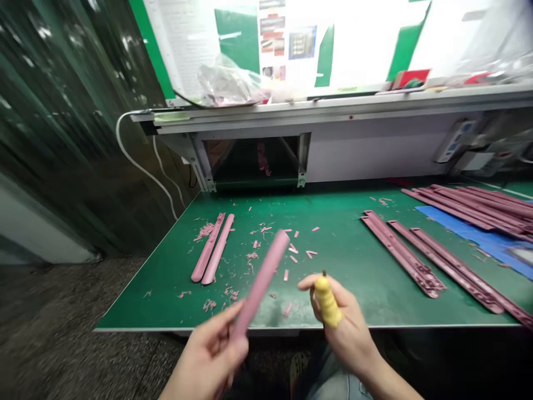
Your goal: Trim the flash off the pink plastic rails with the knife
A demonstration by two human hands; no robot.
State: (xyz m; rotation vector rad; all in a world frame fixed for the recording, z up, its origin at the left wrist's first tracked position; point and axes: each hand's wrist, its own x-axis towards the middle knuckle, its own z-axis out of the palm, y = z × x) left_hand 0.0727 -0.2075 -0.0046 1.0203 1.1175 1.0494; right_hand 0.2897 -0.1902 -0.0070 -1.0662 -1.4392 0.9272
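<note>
My left hand (214, 347) grips the lower end of a long pink plastic strip (264, 278), which slants up and to the right above the table's front edge. Its smooth rounded face is toward me. In my right hand (345, 322) is a small tool with a yellow wrapped handle (327, 303); a short dark tip sticks up from its top. My right index finger points left, apart from the strip. Two similar pink strips (219, 247) lie side by side on the left of the green table (316, 222).
Pink shavings and small offcuts (252, 255) are scattered over the table's middle and left. Several pink strips (400, 253) lie at right, with a larger pile (478, 205) on blue sheeting (470, 228). A shelf (333, 108) spans the back, and a power strip (456, 141) hangs below it.
</note>
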